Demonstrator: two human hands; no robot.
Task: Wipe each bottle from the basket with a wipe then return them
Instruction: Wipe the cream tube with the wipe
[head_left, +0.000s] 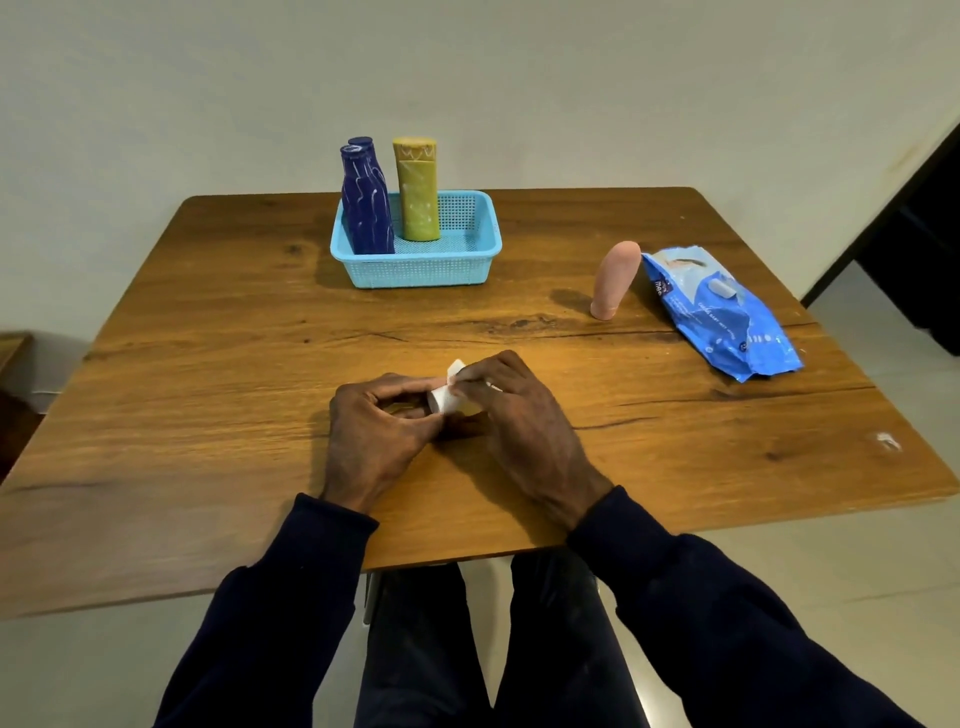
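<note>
Pinching a folded white wipe (444, 399) between them, curled fingers (480, 370) of left hand (376, 436) and right hand (524, 421) meet low over the grained wooden tabletop (208, 374), well short of the mesh basket (421, 267) where three bottles (417, 208) stand upright.

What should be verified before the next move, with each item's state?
1. Grip on wipe: ok, left hand and right hand both pinch it.
2. The wipe opened out: not ok, it is folded small.
3. Is the pink bottle upright outside the basket: ok.
4. Are the blue bottles and yellow bottle upright in the basket: ok.
5. Return space in basket: ok, its right side is free.
6. Which bottles are wiped: cannot tell.
</note>
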